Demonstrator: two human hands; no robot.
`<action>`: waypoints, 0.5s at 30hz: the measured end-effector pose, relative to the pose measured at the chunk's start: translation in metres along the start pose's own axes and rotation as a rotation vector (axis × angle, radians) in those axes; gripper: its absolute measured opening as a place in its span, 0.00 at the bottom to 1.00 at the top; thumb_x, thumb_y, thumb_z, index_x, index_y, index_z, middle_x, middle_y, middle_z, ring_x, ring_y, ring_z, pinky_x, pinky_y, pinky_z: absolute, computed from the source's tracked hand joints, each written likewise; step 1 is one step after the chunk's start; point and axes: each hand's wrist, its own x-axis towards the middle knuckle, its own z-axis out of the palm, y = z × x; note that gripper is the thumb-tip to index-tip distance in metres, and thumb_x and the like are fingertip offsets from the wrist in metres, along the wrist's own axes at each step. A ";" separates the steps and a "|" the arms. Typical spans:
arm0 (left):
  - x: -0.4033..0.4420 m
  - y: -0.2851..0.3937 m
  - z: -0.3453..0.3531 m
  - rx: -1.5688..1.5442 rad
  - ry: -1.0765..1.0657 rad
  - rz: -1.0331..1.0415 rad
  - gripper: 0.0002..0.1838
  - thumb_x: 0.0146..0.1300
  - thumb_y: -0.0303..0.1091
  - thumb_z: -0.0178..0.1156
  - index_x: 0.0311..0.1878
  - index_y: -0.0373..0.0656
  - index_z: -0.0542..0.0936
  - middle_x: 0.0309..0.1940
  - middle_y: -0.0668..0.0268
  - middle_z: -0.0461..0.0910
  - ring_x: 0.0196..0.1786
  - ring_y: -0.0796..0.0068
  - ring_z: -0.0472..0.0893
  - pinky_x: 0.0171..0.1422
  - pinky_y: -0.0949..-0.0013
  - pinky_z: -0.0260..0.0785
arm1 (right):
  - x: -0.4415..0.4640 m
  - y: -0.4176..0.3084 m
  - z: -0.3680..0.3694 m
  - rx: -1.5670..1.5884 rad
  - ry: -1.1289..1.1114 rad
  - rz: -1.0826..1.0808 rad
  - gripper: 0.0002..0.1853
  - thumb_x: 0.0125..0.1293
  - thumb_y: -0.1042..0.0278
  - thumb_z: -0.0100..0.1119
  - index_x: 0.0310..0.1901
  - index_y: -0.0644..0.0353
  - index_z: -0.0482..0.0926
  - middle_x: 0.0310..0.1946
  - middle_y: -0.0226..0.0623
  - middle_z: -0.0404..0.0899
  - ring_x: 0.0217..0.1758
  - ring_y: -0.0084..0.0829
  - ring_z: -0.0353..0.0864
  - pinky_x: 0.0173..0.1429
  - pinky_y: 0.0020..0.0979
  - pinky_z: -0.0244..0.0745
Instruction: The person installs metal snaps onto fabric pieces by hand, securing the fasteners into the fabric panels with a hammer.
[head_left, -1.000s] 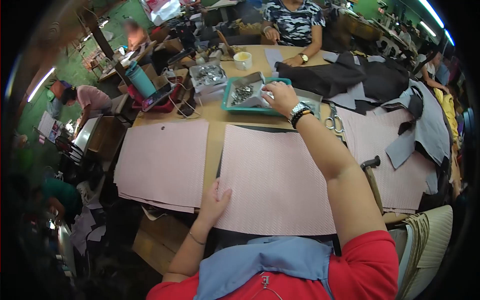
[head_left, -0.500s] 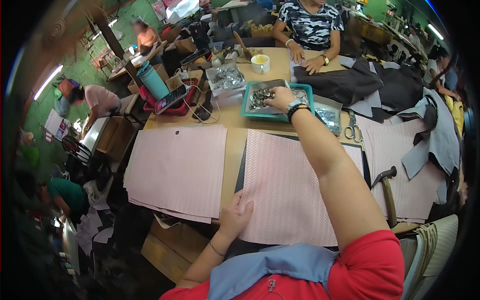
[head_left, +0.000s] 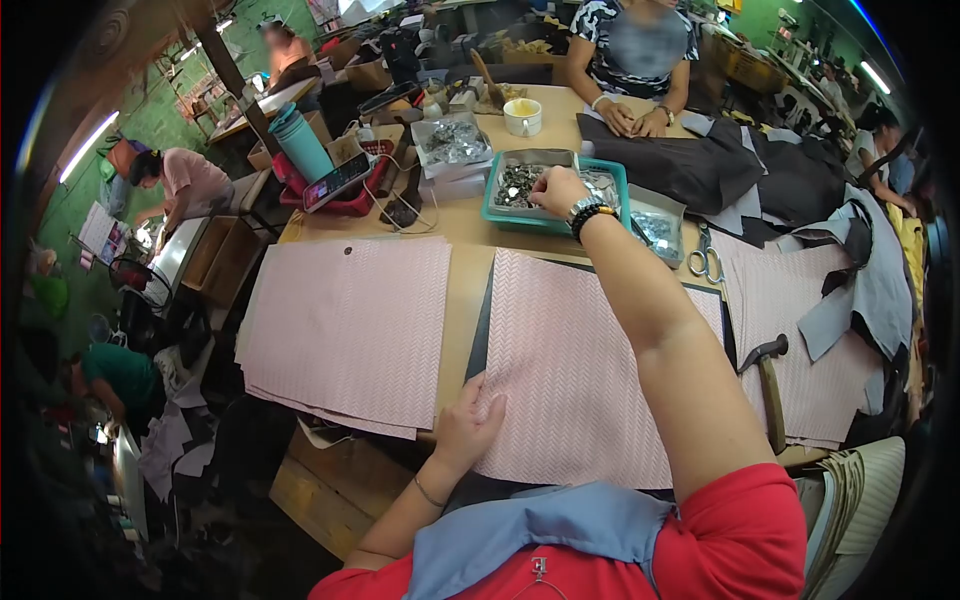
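My right hand reaches into a grey tray of small metal fasteners, fingertips pinched together among them; whatever they hold is too small to make out. This tray sits in a teal basket. Against the left edge of a pink woven-texture sheet rests my left hand, thumb and index finger extended and apart. Beneath that sheet a dark board shows at the edges. To the left lies a stack of similar pink sheets, with a small dark round piece near its top edge.
Right of the basket are a box of packaged pieces and scissors. A hammer lies on more pink sheets. A cup and phone are farther back. A person sits opposite beside dark fabric.
My right hand has shifted slightly within the metal pieces. My left hand stays at the sheet's edge. The person opposite has brought their hands together, and the view has tilted a little.
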 end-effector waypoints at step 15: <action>0.000 -0.009 0.003 -0.143 -0.055 -0.061 0.23 0.66 0.24 0.62 0.63 0.29 0.72 0.53 0.56 0.81 0.55 0.72 0.80 0.62 0.70 0.71 | -0.057 -0.034 -0.024 0.493 0.542 -0.304 0.10 0.66 0.66 0.68 0.44 0.60 0.81 0.35 0.37 0.85 0.38 0.28 0.85 0.42 0.29 0.78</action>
